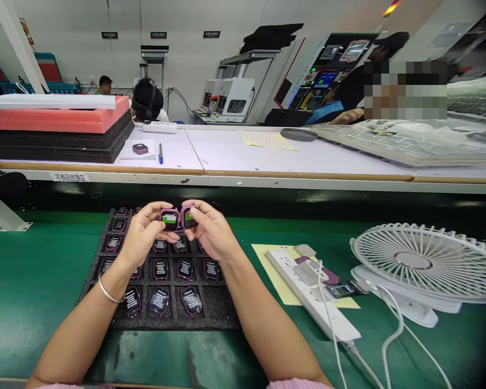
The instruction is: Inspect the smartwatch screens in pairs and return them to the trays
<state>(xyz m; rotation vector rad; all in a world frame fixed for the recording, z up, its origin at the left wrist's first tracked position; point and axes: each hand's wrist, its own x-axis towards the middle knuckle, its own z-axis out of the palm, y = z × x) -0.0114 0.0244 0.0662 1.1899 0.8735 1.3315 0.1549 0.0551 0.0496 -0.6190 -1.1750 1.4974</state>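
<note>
The left hand [146, 235] is half closed and pinches one purple smartwatch body [170, 220]. The right hand [210, 229] pinches another smartwatch body [188, 218], touching the first. Under the hands lies a black foam tray [222, 319], with one covered watch [161, 269] in each visible compartment.

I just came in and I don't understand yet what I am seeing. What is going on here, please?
A person is holding two small square purple devices close together. The left hand grips one device, and the right hand grips the other device. Both are above a dark foam tray, where similar devices sit in rows of pockets. To the right, a power strip and a white fan stand on the green bench. Another person is beyond the far table.
</note>
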